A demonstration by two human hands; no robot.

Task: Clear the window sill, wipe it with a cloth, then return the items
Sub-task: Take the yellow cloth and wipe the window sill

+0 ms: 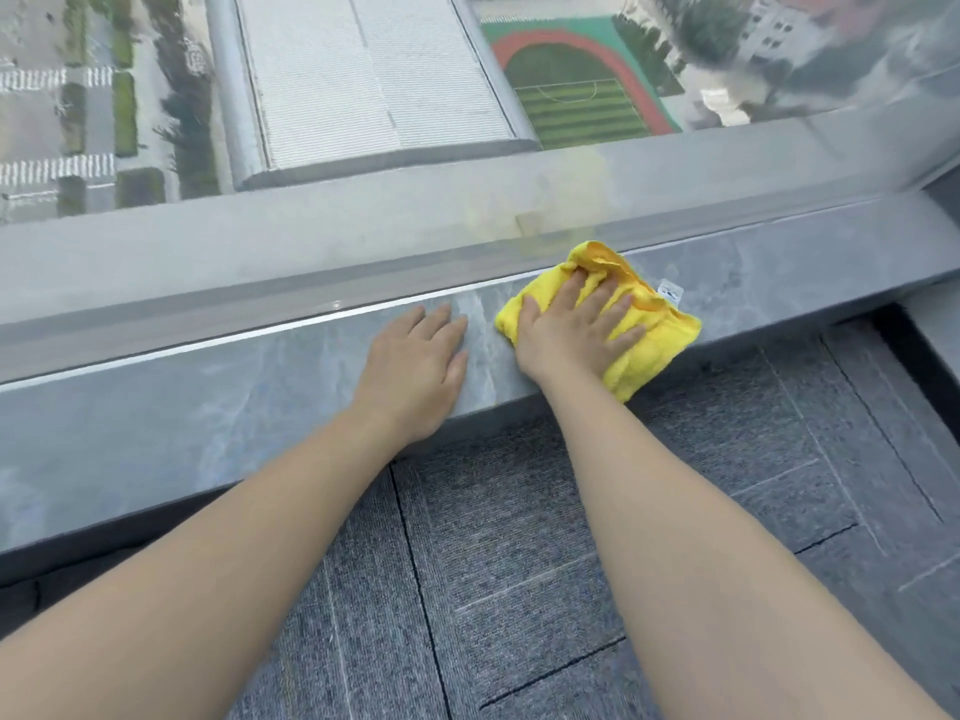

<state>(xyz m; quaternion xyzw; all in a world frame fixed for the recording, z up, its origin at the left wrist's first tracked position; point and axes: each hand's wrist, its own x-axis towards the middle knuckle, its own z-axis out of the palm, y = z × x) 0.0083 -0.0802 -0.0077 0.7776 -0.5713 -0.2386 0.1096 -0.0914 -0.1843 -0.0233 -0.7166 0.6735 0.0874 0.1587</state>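
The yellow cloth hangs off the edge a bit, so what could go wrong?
1. The yellow cloth overhangs the window sill at its front edge, so a sideways wipe might drag it off onto the carpet.
2. The right hand presses it with flat fingers, not a grip, so the bunched cloth may slip.
3. The left hand rests where wiping may be needed.

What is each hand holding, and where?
Right hand presses flat on the yellow cloth, at its middle; no closed grip. Left hand rests bare on the sill.

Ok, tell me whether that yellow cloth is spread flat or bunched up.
Partly bunched. The yellow cloth lies crumpled on the sill, ridged near the glass, under the flat right hand.
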